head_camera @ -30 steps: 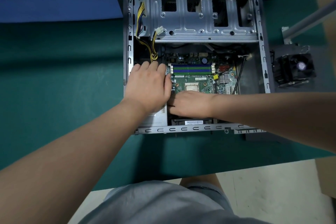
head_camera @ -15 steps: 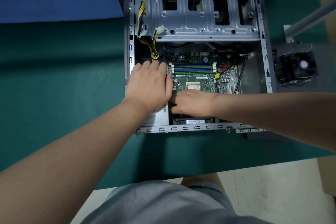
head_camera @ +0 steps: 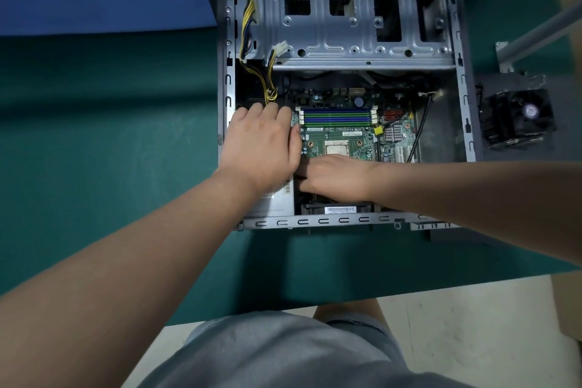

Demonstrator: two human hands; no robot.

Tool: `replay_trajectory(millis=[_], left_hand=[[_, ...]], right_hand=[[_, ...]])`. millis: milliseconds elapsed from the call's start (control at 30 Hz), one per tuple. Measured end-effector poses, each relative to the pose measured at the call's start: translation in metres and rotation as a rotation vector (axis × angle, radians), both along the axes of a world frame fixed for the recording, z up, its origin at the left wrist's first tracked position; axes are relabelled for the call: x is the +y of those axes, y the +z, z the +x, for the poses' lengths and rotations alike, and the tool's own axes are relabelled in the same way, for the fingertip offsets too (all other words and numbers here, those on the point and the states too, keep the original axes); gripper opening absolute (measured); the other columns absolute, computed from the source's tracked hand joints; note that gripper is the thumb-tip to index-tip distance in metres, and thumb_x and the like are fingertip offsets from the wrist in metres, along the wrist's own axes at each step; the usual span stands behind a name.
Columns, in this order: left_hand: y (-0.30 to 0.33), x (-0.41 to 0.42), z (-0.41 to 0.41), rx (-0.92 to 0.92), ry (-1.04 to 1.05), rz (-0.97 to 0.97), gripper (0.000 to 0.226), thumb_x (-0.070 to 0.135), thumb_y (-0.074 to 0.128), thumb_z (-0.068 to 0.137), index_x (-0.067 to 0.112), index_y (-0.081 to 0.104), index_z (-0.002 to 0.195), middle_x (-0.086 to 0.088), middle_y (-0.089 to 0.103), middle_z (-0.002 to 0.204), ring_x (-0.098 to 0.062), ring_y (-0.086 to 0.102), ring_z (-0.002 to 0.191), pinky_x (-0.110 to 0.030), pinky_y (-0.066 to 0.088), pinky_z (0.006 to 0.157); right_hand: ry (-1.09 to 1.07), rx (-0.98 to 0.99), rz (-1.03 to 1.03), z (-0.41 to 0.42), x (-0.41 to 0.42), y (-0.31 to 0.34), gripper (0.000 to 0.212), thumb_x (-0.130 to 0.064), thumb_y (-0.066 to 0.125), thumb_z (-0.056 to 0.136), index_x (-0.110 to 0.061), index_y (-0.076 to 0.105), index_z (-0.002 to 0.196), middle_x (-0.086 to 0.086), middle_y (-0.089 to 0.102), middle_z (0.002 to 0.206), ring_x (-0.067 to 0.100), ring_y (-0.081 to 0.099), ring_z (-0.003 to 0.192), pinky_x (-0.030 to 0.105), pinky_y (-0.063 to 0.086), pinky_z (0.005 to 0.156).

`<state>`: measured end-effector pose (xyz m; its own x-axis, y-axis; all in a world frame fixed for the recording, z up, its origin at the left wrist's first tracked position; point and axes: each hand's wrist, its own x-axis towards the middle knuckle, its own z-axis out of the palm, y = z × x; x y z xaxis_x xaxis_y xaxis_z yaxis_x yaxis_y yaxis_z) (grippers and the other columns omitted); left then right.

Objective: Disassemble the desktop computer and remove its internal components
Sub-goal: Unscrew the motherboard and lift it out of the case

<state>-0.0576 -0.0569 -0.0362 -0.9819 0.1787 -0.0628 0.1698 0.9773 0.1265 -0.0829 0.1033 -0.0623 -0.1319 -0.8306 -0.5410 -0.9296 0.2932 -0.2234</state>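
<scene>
The open desktop case [head_camera: 459, 79] lies flat on the green table. Its silver power supply [head_camera: 277, 203] sits in the near-left corner. My left hand [head_camera: 263, 148] lies on top of it, fingers reaching over its far edge and thumb along its right side. My right hand [head_camera: 333, 178] reaches leftward into the dark gap between the power supply and the green motherboard [head_camera: 343, 138]; its fingertips are hidden there. Yellow and black power cables [head_camera: 269, 85] run from the power supply's far end up the case's left side.
An empty metal drive cage [head_camera: 356, 38] fills the far half of the case. A removed black cooler with fan [head_camera: 519, 118] sits on the table right of the case. A metal bar [head_camera: 535, 31] slants at far right. The near table edge is close to my legs.
Both hands stay in nearly the same place on and beside the power supply; only the view has shifted slightly.
</scene>
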Motion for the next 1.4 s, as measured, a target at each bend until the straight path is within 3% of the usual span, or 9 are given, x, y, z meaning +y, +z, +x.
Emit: replay_trajectory(millis=[133, 300, 533, 600, 700, 867, 1100, 1267, 1400], left_hand=[[-0.0001, -0.0001, -0.0001, 0.004, -0.008, 0.005, 0.033, 0.034, 0.027, 0.093, 0.013, 0.051, 0.092, -0.008, 0.057, 0.09, -0.027, 0.049, 0.082, -0.038, 0.032, 0.074], [0.0002, -0.0005, -0.0004, 0.003, -0.006, 0.003, 0.032, 0.034, 0.027, 0.093, 0.014, 0.051, 0.091, -0.007, 0.057, 0.089, -0.027, 0.049, 0.081, -0.038, 0.032, 0.074], [0.0003, -0.0004, -0.0001, -0.003, -0.005, 0.002, 0.032, 0.034, 0.027, 0.093, 0.014, 0.051, 0.091, -0.008, 0.057, 0.09, -0.027, 0.049, 0.082, -0.038, 0.032, 0.074], [0.001, -0.0004, -0.0003, -0.005, -0.007, 0.003, 0.031, 0.034, 0.027, 0.093, 0.014, 0.051, 0.091, -0.007, 0.057, 0.09, -0.027, 0.048, 0.082, -0.038, 0.032, 0.074], [0.0009, -0.0005, 0.0001, -0.01, -0.006, 0.004, 0.031, 0.034, 0.027, 0.094, 0.014, 0.051, 0.092, -0.007, 0.057, 0.09, -0.027, 0.048, 0.083, -0.038, 0.032, 0.075], [0.0013, -0.0001, -0.0002, -0.01, -0.005, 0.003, 0.032, 0.034, 0.027, 0.094, 0.014, 0.052, 0.093, -0.007, 0.057, 0.091, -0.027, 0.049, 0.084, -0.038, 0.032, 0.076], [0.0013, 0.0004, 0.0004, -0.005, -0.003, 0.003, 0.032, 0.034, 0.028, 0.093, 0.014, 0.052, 0.093, -0.007, 0.058, 0.092, -0.028, 0.049, 0.084, -0.038, 0.032, 0.075], [0.0008, -0.0003, 0.0006, -0.003, -0.003, 0.006, 0.031, 0.034, 0.028, 0.093, 0.014, 0.052, 0.092, -0.007, 0.058, 0.091, -0.027, 0.049, 0.083, -0.038, 0.032, 0.075], [0.0009, 0.0, 0.0001, -0.006, -0.006, 0.008, 0.032, 0.034, 0.027, 0.093, 0.014, 0.052, 0.092, -0.007, 0.057, 0.091, -0.027, 0.048, 0.083, -0.038, 0.032, 0.075]], right_hand=[[-0.068, 0.063, 0.053, 0.0039, -0.0015, 0.0018, 0.031, -0.032, 0.039, 0.1, -0.008, 0.059, 0.102, 0.006, 0.058, 0.094, 0.025, 0.057, 0.084, 0.035, 0.049, 0.07], [0.012, 0.006, 0.056, 0.0031, -0.0045, 0.0054, 0.011, -0.001, 0.05, 0.091, -0.006, 0.059, 0.097, 0.001, 0.038, 0.073, 0.023, 0.05, 0.073, 0.033, 0.044, 0.062], [0.056, -0.01, -0.043, 0.0009, -0.0011, 0.0022, 0.019, -0.002, 0.049, 0.088, -0.009, 0.058, 0.103, 0.012, 0.053, 0.098, 0.029, 0.053, 0.087, 0.038, 0.047, 0.069], [0.031, 0.039, -0.025, 0.0031, -0.0023, 0.002, 0.014, -0.012, 0.045, 0.094, -0.009, 0.058, 0.101, 0.01, 0.056, 0.094, 0.029, 0.056, 0.084, 0.039, 0.049, 0.074], [-0.018, 0.118, 0.011, 0.0055, -0.0023, 0.0013, 0.037, -0.035, 0.034, 0.101, -0.01, 0.06, 0.1, 0.005, 0.059, 0.088, 0.025, 0.058, 0.079, 0.037, 0.049, 0.076], [0.079, 0.078, -0.015, 0.0041, -0.0039, 0.0017, 0.013, -0.004, 0.047, 0.092, -0.006, 0.059, 0.097, 0.003, 0.045, 0.072, 0.025, 0.055, 0.075, 0.035, 0.043, 0.067], [0.099, 0.029, -0.039, 0.0016, -0.0019, 0.002, 0.021, -0.005, 0.046, 0.092, -0.01, 0.055, 0.111, 0.01, 0.055, 0.106, 0.03, 0.055, 0.096, 0.04, 0.046, 0.083], [-0.027, 0.163, 0.082, 0.006, -0.0032, 0.0011, 0.041, -0.038, 0.031, 0.102, -0.008, 0.059, 0.102, 0.007, 0.061, 0.093, 0.026, 0.061, 0.082, 0.037, 0.051, 0.072], [0.038, 0.125, 0.048, 0.005, -0.0028, 0.0001, 0.014, -0.01, 0.045, 0.096, -0.005, 0.058, 0.1, 0.006, 0.051, 0.078, 0.024, 0.054, 0.074, 0.033, 0.043, 0.066]])
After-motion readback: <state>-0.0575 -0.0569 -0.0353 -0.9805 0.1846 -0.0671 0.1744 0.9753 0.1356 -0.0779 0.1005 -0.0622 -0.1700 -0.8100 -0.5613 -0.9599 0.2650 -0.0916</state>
